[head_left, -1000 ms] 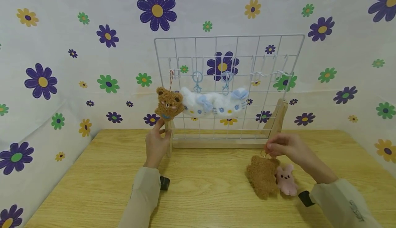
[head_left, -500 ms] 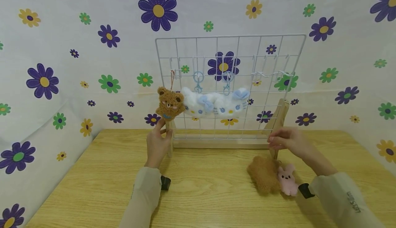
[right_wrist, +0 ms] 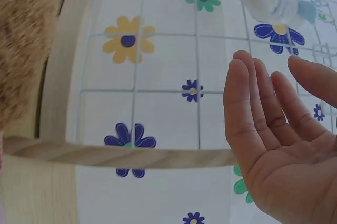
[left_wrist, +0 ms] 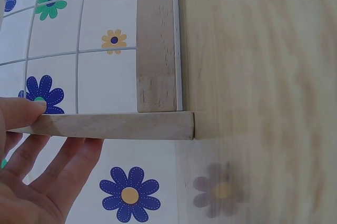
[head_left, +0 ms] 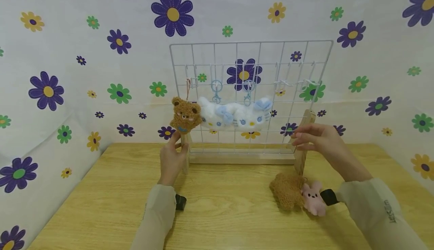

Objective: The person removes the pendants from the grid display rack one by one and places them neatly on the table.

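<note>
My left hand grips the left wooden side support of a white wire grid rack, thumb on one face and fingers on the other in the left wrist view. Just above that hand, a brown bear plush keychain hangs from a hook. Beside it hang two white cat plush keychains with blue bows, a left one and a right one. My right hand is empty, its fingers loosely extended near the right wooden support. Below it lie a fuzzy brown plush and a small pink plush.
Unused white hooks stick out on the right half of the grid. The rack stands near the back of the wood-grain table. Behind it hangs a white backdrop printed with flowers.
My right hand has let go of the brown plush's ring and risen to beside the right support. The brown plush has settled on the table. My left hand keeps its grip.
</note>
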The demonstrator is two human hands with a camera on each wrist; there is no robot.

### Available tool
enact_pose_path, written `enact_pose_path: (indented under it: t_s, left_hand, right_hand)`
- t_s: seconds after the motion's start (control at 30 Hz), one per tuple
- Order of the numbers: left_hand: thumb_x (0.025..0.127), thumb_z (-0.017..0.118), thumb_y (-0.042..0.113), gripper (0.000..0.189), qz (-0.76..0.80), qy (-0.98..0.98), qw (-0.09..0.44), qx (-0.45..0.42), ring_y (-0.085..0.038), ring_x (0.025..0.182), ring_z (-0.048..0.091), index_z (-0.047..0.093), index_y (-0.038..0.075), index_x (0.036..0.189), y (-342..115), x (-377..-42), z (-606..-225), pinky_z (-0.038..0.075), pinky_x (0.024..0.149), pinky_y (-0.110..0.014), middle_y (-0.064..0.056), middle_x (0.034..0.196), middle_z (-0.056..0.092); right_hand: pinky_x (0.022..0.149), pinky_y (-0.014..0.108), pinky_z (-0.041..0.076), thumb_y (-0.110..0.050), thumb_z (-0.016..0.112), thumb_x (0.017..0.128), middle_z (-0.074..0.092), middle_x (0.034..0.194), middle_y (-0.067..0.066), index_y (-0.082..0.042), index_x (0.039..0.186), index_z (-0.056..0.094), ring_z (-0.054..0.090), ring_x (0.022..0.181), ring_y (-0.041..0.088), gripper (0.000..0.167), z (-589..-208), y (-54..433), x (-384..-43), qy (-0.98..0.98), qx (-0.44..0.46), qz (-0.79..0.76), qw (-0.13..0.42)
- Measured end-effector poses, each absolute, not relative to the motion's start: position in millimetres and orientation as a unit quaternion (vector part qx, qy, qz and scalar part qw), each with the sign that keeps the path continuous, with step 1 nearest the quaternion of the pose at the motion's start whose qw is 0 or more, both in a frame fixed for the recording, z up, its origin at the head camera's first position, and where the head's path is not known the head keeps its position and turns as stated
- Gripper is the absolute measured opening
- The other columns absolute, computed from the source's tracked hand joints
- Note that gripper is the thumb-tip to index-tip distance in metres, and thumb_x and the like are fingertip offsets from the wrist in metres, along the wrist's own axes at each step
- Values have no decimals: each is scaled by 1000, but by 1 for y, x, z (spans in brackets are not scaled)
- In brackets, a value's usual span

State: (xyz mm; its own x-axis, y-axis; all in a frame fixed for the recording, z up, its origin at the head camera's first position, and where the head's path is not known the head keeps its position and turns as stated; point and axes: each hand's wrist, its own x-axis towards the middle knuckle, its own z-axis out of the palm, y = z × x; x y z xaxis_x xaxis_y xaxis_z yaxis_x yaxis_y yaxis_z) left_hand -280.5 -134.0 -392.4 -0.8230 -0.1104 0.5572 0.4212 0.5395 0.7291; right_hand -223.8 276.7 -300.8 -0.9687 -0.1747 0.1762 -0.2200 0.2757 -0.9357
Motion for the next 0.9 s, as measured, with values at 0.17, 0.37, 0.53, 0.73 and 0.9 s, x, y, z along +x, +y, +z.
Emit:
enact_pose_path:
  t_s: [0.17, 0.37, 0.53, 0.73, 0.9]
  left_hand:
    - [92, 69, -6, 48, -472, -829, 284, -92, -44, 98, 71, 59, 3, 138, -133, -281, -394, 59, 78, -54, -24, 132, 63]
    - [93, 69, -4, 48, -471, -832, 279, -86, -44, 100, 70, 59, 3, 139, -133, -280, -392, 59, 80, -56, -23, 133, 63]
    - [94, 67, -4, 46, -471, -834, 274, -82, -44, 101, 70, 59, 3, 139, -134, -280, -392, 59, 80, -56, -23, 133, 62]
    - [93, 68, -3, 45, -470, -832, 281, -85, -43, 100, 71, 60, 4, 138, -134, -281, -393, 59, 78, -55, -22, 132, 63]
    - [93, 68, -4, 46, -473, -830, 283, -88, -43, 99, 71, 60, 4, 137, -134, -281, -393, 59, 78, -55, -22, 132, 63]
  right_hand:
    - [82, 28, 59, -14, 56, 106, 72, 102, -2, 3, 119, 62, 72, 92, 14, 22, -291, 270, -226, -793, 127, 595, 22]
    - [83, 29, 59, -16, 58, 105, 72, 108, 0, 6, 121, 60, 73, 94, 16, 28, -280, 262, -227, -783, 128, 609, 26]
    - [83, 27, 59, -12, 59, 104, 72, 107, 3, 1, 117, 65, 72, 92, 16, 19, -272, 256, -228, -758, 145, 635, 31]
    - [82, 27, 59, -9, 61, 102, 71, 107, 2, -12, 108, 72, 72, 92, 16, 13, -263, 248, -230, -727, 154, 669, 29]
    - [83, 27, 59, -12, 61, 103, 70, 109, 1, -13, 111, 71, 72, 92, 17, 13, -256, 242, -230, -738, 159, 655, 36]
